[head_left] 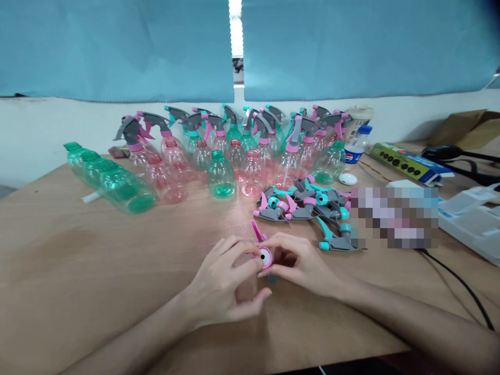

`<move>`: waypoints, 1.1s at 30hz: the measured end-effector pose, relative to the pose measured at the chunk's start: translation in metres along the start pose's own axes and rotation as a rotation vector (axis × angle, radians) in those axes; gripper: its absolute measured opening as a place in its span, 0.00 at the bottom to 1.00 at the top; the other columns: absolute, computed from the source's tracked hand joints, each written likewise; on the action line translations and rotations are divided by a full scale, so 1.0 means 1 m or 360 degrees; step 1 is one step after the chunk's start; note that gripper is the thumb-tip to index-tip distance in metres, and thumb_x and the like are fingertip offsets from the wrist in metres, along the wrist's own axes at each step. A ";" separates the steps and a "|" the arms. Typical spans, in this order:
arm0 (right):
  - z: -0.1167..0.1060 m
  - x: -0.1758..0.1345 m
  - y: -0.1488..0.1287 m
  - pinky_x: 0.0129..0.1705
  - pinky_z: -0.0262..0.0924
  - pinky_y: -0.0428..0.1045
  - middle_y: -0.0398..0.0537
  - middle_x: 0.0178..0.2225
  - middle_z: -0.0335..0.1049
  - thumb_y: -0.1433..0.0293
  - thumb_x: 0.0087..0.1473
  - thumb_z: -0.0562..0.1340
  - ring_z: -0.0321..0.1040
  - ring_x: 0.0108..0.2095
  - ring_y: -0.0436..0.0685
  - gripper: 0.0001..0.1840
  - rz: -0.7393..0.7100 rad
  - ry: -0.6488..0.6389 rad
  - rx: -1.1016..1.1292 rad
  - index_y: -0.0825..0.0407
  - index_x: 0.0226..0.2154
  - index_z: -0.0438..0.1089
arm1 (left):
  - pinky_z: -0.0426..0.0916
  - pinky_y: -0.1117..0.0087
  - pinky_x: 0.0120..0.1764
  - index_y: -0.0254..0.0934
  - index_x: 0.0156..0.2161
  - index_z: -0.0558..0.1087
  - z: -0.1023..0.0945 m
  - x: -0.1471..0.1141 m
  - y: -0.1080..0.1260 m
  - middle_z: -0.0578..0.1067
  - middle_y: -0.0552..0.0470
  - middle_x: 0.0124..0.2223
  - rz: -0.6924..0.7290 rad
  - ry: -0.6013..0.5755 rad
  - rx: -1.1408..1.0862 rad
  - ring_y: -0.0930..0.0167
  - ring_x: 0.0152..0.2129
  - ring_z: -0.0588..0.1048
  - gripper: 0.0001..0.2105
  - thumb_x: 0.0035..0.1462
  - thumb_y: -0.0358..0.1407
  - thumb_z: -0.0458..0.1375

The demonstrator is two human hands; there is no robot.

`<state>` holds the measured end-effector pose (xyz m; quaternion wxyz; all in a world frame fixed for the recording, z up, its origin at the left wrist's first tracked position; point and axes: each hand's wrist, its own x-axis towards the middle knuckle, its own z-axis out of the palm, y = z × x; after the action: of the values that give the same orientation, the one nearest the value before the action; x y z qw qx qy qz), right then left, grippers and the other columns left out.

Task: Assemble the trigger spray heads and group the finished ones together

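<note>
Low over the front of the table, a trigger spray head with a pink collar is between my two hands. The collar's open underside faces me, showing a white disc with a dark hole. My right hand grips the collar from the right with thumb and fingers. From the left, the fingertips of my left hand close on the collar's rim and white disc, its lowest digit standing apart below. A pink trigger sticks up behind the fingers. The rest of the spray head is largely hidden by my right hand.
Loose spray heads lie in a pile beyond my right hand. Behind stand several pink and green bottles, some uncapped like this green bottle. Green bottles lie at left. A Pepsi bottle, box and plastic case are at right.
</note>
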<state>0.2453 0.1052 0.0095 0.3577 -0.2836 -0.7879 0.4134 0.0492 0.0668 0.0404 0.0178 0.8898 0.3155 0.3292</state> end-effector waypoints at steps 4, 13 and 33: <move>-0.001 0.001 -0.001 0.26 0.59 0.42 0.44 0.34 0.71 0.67 0.48 0.68 0.64 0.29 0.48 0.17 -0.0033 0.0002 -0.0051 0.51 0.42 0.71 | 0.66 0.65 0.35 0.35 0.36 0.71 0.000 0.002 0.002 0.75 0.47 0.38 -0.0016 -0.0022 0.0043 0.66 0.34 0.69 0.08 0.51 0.36 0.58; -0.002 0.001 -0.003 0.29 0.60 0.43 0.43 0.32 0.71 0.67 0.50 0.67 0.65 0.30 0.49 0.12 -0.0109 0.0004 -0.0146 0.52 0.40 0.72 | 0.63 0.64 0.36 0.37 0.40 0.72 0.000 0.000 0.003 0.75 0.47 0.41 -0.0031 -0.0121 0.0069 0.64 0.36 0.69 0.10 0.51 0.37 0.58; -0.001 -0.004 0.001 0.22 0.61 0.41 0.46 0.35 0.72 0.66 0.53 0.64 0.65 0.26 0.47 0.15 -0.0056 0.0044 -0.0011 0.51 0.45 0.71 | 0.65 0.59 0.42 0.39 0.40 0.73 -0.002 -0.003 -0.009 0.70 0.44 0.45 0.0002 0.0025 -0.0022 0.63 0.41 0.69 0.10 0.52 0.34 0.58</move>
<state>0.2487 0.1031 0.0072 0.3748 -0.2766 -0.7892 0.4003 0.0409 0.0721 0.0379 0.0212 0.8873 0.3127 0.3384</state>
